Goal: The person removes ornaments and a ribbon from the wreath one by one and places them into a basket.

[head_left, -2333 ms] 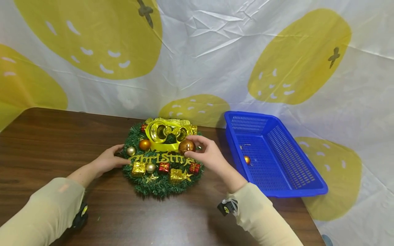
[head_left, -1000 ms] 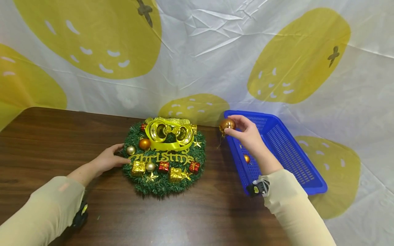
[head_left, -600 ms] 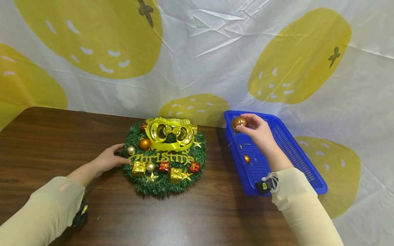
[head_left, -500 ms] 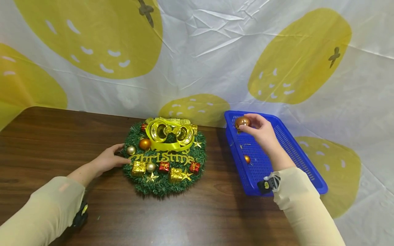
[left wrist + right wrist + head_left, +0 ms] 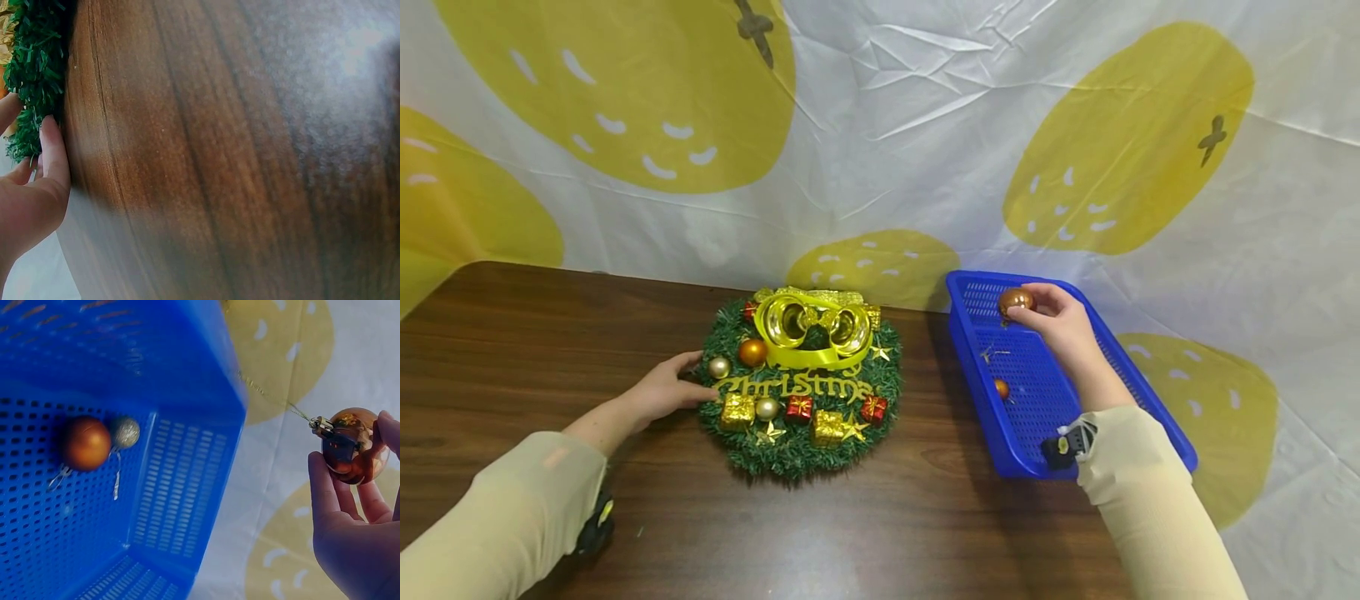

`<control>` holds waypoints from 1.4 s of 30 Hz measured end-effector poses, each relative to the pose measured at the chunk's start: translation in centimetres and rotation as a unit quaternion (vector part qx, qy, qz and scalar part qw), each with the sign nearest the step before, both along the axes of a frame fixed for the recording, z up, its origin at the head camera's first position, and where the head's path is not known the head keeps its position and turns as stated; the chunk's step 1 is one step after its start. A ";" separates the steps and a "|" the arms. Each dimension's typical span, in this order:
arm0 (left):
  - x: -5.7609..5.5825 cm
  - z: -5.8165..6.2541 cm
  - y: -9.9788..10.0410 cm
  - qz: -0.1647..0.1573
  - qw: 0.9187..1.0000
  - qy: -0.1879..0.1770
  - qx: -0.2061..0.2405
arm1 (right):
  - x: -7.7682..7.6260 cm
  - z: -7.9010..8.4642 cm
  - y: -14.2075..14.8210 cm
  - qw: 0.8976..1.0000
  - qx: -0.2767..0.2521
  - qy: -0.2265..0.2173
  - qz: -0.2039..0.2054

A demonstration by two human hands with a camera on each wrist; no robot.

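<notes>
A shiny copper Christmas ball [image 5: 356,447] is pinched between the fingers and thumb of my right hand [image 5: 1067,329], raised over the far part of the blue basket [image 5: 1011,454]. Its gold string trails from the cap in the right wrist view. My left hand [image 5: 662,387] holds the left edge of a green Christmas wreath [image 5: 790,462], thumb above and fingers at the side. The wreath lies on the table and carries gold bells [image 5: 792,321], small gift boxes, stars, balls and gold lettering.
Inside the basket, a matte orange ball [image 5: 87,444] and a small glittery ball [image 5: 125,432] lie on the mesh floor. The brown wooden table [image 5: 850,533] meets a white curtain [image 5: 895,125] with yellow fruit prints at its back edge.
My right hand has carried the copper ball from over the wreath rightward, across the basket's left rim, to above its inside. The left hand stays at the wreath's edge.
</notes>
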State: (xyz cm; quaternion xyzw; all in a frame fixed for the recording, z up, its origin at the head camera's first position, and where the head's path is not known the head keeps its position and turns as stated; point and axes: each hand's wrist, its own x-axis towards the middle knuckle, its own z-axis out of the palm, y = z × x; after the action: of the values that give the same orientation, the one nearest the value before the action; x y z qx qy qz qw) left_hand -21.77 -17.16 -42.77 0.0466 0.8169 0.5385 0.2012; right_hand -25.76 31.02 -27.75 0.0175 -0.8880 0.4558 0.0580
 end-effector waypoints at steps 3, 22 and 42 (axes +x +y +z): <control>0.0 0.0 0.0 0.000 1.000 0.000 0.000 | -0.1 -0.3 0.5 1.000 0.004 -0.002 0.002; 0.1 0.2 0.1 0.003 1.000 -0.005 -0.005 | -0.7 -1.9 2.4 0.996 0.051 -0.077 0.015; 0.1 0.1 -0.1 -0.002 1.000 -0.001 0.001 | -0.7 -2.3 2.2 0.976 0.071 -0.205 0.032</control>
State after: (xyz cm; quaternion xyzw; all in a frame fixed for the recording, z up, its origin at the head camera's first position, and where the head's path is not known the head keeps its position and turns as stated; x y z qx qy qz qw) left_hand -21.71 -17.24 -42.70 0.0479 0.8162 0.5388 0.2030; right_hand -26.41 33.24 -30.07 -0.0440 -0.9100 0.3874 -0.1409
